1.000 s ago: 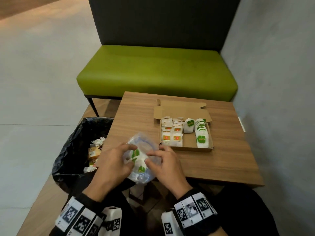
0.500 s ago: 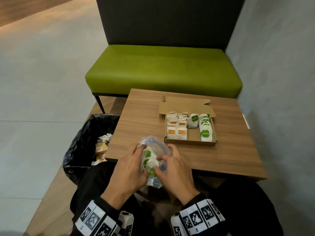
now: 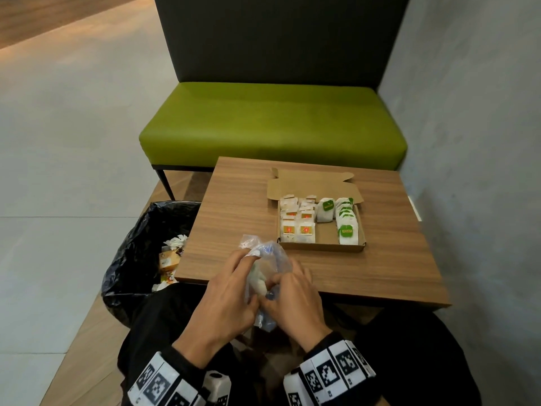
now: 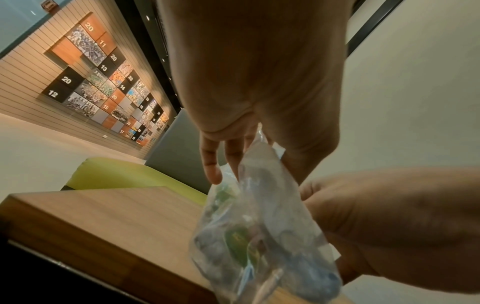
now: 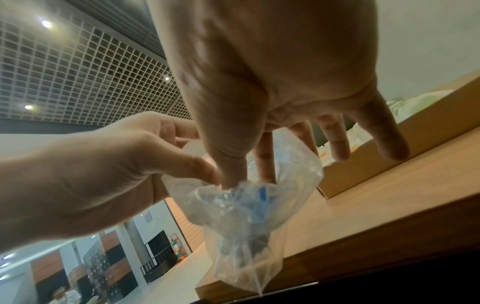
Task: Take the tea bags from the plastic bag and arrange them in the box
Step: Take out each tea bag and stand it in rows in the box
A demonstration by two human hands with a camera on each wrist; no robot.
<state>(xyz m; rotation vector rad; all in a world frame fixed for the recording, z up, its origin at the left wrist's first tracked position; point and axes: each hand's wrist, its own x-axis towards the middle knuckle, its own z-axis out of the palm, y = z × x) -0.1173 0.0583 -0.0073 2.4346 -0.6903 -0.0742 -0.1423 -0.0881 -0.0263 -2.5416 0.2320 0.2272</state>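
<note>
Your bare left hand (image 3: 225, 300) and right hand (image 3: 295, 300) emerge from black sleeves (image 3: 187, 361), each wrist banded with white cuffs (image 3: 330, 373) printed with black square markers, above black trousers (image 3: 409, 356).

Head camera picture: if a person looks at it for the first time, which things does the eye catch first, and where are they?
First come the two hands at the near table edge, left hand and right hand, both gripping a crumpled clear plastic bag. Behind them on the wooden table lies an open cardboard box holding rows of tea bags. A bright green bench fills the background.
</note>
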